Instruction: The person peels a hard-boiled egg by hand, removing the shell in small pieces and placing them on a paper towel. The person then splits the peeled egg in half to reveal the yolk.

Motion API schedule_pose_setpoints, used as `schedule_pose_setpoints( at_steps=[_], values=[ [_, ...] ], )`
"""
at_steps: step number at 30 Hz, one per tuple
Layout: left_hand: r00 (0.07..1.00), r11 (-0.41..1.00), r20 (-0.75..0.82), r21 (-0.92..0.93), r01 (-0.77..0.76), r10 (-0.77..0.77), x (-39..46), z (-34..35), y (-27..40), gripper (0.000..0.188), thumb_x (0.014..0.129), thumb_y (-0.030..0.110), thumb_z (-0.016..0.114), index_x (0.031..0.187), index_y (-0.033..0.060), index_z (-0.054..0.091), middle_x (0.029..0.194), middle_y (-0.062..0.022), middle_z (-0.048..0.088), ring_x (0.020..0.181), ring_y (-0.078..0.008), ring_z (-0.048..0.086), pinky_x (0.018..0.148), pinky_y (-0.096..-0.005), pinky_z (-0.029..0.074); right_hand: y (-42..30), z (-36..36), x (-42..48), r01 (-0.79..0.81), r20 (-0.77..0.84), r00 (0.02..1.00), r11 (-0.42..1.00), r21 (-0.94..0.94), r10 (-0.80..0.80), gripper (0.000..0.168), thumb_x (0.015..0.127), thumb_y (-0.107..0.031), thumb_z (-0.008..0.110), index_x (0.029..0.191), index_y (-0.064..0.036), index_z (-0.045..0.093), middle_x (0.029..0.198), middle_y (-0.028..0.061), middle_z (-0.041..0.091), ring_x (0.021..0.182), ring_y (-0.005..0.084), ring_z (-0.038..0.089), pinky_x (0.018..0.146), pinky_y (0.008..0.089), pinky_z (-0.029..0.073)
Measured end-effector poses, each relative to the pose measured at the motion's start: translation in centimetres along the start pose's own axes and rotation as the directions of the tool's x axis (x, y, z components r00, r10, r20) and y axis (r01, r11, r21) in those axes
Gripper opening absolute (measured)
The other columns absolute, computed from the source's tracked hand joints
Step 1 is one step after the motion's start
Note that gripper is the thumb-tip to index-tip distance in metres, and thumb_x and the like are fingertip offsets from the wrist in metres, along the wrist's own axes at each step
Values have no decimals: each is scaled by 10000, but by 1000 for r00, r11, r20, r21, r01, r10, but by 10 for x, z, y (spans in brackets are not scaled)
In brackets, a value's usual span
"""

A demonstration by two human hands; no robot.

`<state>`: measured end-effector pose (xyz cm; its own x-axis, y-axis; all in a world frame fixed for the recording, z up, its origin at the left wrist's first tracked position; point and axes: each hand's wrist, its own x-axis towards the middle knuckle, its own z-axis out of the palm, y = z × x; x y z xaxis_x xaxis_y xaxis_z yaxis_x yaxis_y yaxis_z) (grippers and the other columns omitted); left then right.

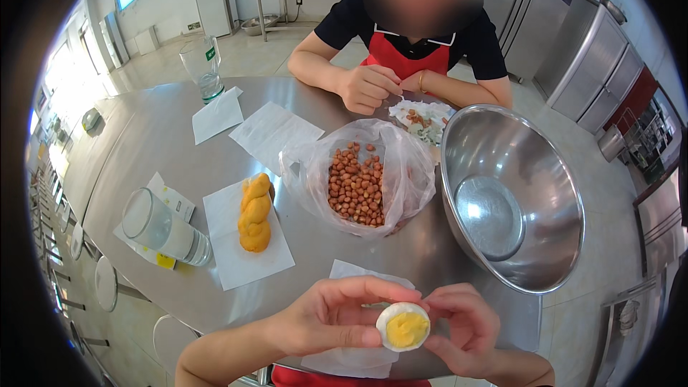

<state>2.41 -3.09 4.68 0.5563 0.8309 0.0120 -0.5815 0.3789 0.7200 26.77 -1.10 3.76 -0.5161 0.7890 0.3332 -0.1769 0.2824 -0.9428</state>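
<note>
Between my two hands, close to the table's near edge, is a boiled egg half (407,327), its yellow yolk facing up toward me. My left hand (349,314) grips it from the left between thumb and fingers. The fingertips of my right hand (465,328) are at its right side; whether they press on it or only touch it is hard to tell. White paper napkins (355,363) lie beneath my hands. Farther up, an open clear plastic bag (411,193) holds red-skinned peanuts (355,188). A braided bread twist (255,215) lies on a napkin (223,247) to the left.
A large steel bowl (559,209) stands on the right. Water glasses (161,226) and a glass mug (201,62) are on the left. Across the steel table (317,258) sits a person in a red apron (387,56), beside a plastic sheet with scraps (424,118).
</note>
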Motion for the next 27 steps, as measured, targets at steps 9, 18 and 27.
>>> schedule_pose_setpoints(
  at_steps=[9,18,27],
  values=[
    [999,1000,40,18,-11,11,1,-6,-7,502,918,-42,648,1393,4,494,1426,-130,511,1321,-221,498,1124,-385,408,-1,-5,2,296,143,955,884,-361,-261,569,782,-148,828,1277,-31,574,1228,216,515,1032,268,615,882,357,515],
    [997,1000,71,-5,-17,18,2,-6,-6,504,934,-38,635,1411,18,482,1441,-93,492,1329,-189,481,1124,-365,414,1,4,3,300,39,948,850,-434,-314,549,704,-105,872,1217,-75,676,1209,162,594,972,240,659,825,306,550],
    [997,999,74,-16,-37,38,2,-5,-6,517,920,-52,646,1406,8,480,1446,-106,481,1337,-202,474,1128,-368,410,1,-3,3,370,153,926,753,-544,-345,603,761,-173,847,1267,-2,567,1167,216,576,986,257,615,774,305,556]
  ],
)
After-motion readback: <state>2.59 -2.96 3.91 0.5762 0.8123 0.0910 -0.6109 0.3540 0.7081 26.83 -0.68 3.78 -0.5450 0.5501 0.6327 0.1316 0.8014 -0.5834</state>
